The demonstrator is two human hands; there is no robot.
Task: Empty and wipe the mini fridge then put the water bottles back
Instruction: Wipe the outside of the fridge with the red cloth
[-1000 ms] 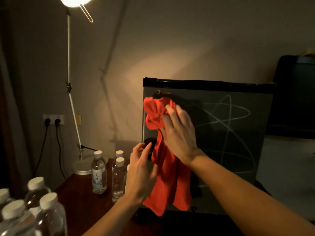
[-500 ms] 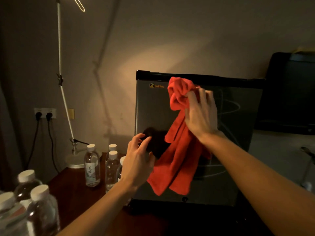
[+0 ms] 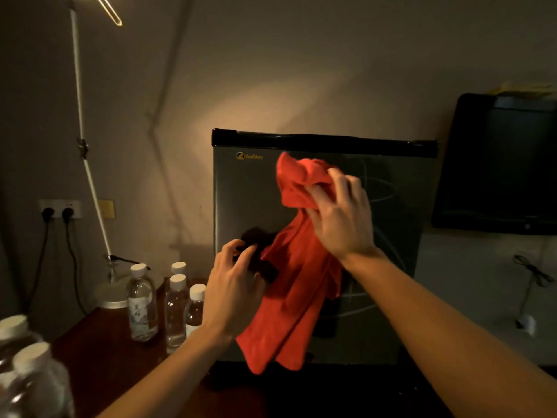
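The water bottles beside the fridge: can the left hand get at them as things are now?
Probably yes. The left hand holds nothing and hovers just right of the water bottles, with no object between them. The red cloth hangs to its other side, gripped by the right hand against the fridge.

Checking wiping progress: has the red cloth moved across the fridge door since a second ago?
Yes. The red cloth has moved rightward from the mini fridge's left edge toward mid-door.
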